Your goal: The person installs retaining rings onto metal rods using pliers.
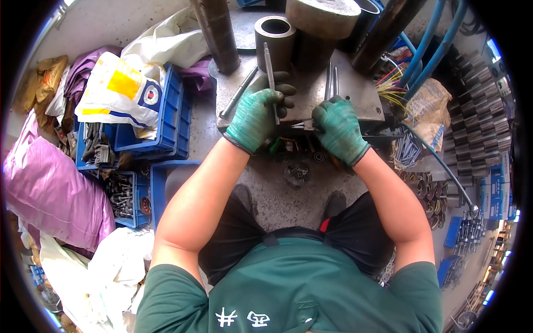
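Note:
Both hands wear green work gloves with dark fingers, over a thick metal plate (363,105). My left hand (252,114) is closed round a slim metal rod (270,69). The rod stands nearly upright, its narrower stepped end up and its lower end below my fingers. A similar rod (240,91) lies slanted on the plate, left of that hand. Closed too, my right hand (338,123) grips a small pliers-like tool (303,126), its metal tip pointing left; the fingers hide its rest. Two more slim rods (332,80) lie just beyond my right hand.
Behind the rods stand a hollow steel cylinder (275,34), a round metal block (323,16) and dark upright columns (217,36). Blue bins (175,114) sit at left beside a purple sack (53,183). Loose bolts (407,150) and stacked metal parts (480,122) are at right.

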The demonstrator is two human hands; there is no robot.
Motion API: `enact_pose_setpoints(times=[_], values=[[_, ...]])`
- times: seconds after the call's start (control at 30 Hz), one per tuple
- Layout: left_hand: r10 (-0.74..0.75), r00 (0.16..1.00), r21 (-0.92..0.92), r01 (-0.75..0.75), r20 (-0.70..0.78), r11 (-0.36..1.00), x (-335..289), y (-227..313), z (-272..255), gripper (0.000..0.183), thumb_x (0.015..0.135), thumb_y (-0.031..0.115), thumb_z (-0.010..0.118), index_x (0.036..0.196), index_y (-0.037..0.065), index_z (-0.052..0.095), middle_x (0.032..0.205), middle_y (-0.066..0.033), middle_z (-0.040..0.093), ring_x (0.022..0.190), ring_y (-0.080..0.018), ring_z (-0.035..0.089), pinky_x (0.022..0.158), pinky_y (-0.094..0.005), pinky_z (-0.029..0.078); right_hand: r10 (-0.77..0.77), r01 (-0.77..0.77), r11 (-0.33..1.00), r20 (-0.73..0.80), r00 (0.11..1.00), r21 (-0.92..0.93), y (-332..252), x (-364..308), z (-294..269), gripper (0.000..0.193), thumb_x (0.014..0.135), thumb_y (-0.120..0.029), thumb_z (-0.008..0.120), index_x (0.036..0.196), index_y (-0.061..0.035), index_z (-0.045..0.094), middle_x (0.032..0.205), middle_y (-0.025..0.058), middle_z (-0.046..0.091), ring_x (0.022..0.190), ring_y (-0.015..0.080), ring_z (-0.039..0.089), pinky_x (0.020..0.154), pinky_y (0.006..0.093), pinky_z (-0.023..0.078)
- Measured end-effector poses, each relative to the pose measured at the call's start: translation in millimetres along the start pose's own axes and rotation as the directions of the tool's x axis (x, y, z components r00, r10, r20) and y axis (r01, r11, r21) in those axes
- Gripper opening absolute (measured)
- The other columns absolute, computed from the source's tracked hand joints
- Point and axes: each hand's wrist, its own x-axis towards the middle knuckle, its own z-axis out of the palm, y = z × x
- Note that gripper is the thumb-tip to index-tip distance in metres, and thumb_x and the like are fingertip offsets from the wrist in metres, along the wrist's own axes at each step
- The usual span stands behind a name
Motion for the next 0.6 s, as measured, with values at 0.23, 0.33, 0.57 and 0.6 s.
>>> enact_pose_setpoints(times=[0.23,0.33,0.57,0.6], values=[[0.024,0.999,0.211,-0.015,-0.041,0.977,-1.7,-11.4,6.5,0.045,0.091,0.003,0.058,0.136,0.000,0.057,0.108,-0.0132,0.070,0.088,-0.0160,0.067,0.075,-0.0288,0.056,0.219,-0.183,0.875,-0.031,0.975,0.448,-5.3,-2.7,-1.6,0.016,0.081,-0.012,0.076,0.091,-0.0080,0.065,0.086,0.0048,0.066,0.084,0.0207,0.065,0.079,0.0369,0.054],[0.058,0.998,0.315,-0.054,-0.006,0.948,-7.8,-21.0,18.4,0.037,0.093,0.004,0.061,0.130,-0.001,0.062,0.111,-0.0137,0.071,0.093,-0.0168,0.069,0.085,-0.0291,0.057,0.411,-0.295,0.307,0.154,0.899,0.905,-6.9,-3.0,-16.5,0.012,0.091,-0.009,0.071,0.099,-0.0058,0.061,0.091,0.0013,0.065,0.086,0.0100,0.062,0.082,0.0280,0.053],[0.040,0.995,0.223,-0.060,0.093,0.973,-11.0,-36.6,28.5,0.030,0.097,0.006,0.073,0.125,0.000,0.065,0.110,-0.0096,0.073,0.098,-0.0167,0.072,0.089,-0.0307,0.060,0.407,-0.237,-0.489,0.460,0.789,0.840,-11.5,-1.0,-24.9,0.018,0.093,-0.008,0.072,0.107,-0.0032,0.062,0.099,0.0070,0.070,0.088,0.0167,0.070,0.080,0.0303,0.059],[0.032,0.996,0.166,-0.046,0.087,0.985,-11.7,-37.2,29.9,0.028,0.097,0.007,0.073,0.124,0.000,0.066,0.110,-0.0094,0.073,0.098,-0.0164,0.072,0.088,-0.0308,0.061,0.410,-0.236,-0.489,0.460,0.787,0.840,-9.5,-2.4,-21.1,0.018,0.093,-0.008,0.072,0.107,-0.0032,0.062,0.099,0.0070,0.070,0.088,0.0167,0.070,0.080,0.0303,0.059]])
